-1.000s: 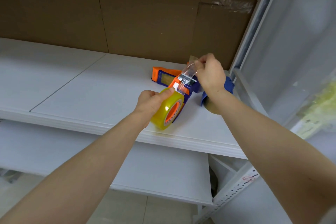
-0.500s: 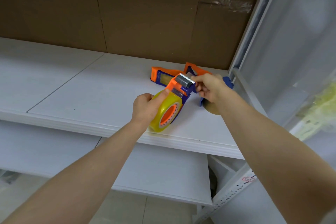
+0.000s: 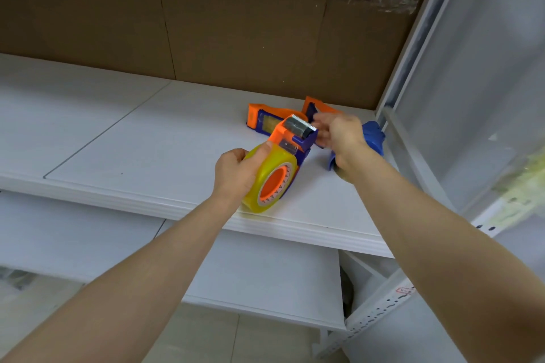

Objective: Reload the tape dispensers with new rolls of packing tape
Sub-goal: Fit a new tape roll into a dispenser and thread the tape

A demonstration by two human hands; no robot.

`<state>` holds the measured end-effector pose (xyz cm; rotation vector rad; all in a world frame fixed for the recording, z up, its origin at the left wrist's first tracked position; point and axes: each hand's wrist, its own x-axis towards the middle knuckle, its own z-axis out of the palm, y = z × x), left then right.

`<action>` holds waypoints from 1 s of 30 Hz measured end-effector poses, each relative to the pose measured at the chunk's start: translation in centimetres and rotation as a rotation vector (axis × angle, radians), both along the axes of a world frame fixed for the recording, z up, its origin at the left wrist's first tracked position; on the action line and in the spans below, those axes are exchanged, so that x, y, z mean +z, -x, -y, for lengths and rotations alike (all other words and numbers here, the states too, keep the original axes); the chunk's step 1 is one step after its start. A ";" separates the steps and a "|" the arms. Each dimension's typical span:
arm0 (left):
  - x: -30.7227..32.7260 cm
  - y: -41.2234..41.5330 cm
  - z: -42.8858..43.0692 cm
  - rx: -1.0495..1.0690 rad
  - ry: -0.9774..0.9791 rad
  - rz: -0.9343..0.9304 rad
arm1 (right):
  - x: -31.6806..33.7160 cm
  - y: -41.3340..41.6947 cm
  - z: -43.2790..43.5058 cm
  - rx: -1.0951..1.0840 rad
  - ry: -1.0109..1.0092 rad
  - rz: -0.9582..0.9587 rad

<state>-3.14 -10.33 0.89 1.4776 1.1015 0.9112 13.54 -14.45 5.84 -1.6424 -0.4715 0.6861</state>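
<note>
Left hand (image 3: 236, 174) has its grip wrapped round the yellow tape roll (image 3: 274, 160), thumb on top, right by the front edge of the white shelf (image 3: 118, 141). The roll's already seated on the hub of the orange-and-blue dispenser (image 3: 303, 146), with the toothed metal cutter (image 3: 299, 124) sticking up at the far end. A spare orange dispenser (image 3: 259, 118) lies just behind it. Right hand (image 3: 339, 135) is just beside the cutter but it's a blur, so honestly can't tell if that grip has the tape end or nothing. A blue dispenser (image 3: 373, 135) lies under that wrist.

My worries: fingers that close to the teeth can get nicked, and if the loose end isn't held it'll likely stick back onto the roll.
</note>
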 end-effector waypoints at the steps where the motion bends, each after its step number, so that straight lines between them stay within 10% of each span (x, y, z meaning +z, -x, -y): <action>1: 0.0 -0.1 0.0 0.000 -0.002 -0.003 | 0.8 0.1 -0.1 0.020 -0.034 0.057; 7: 0.0 -0.2 0.0 -0.006 -0.022 -0.024 | 1.3 2.4 -1.0 0.213 0.143 0.439; 15: 0.0 -0.5 0.1 0.040 0.001 0.016 | 0.8 1.9 -1.3 0.167 0.119 0.109; 30: 0.5 -0.9 0.2 0.044 -0.009 0.010 | -0.1 1.9 -0.2 0.201 0.099 0.199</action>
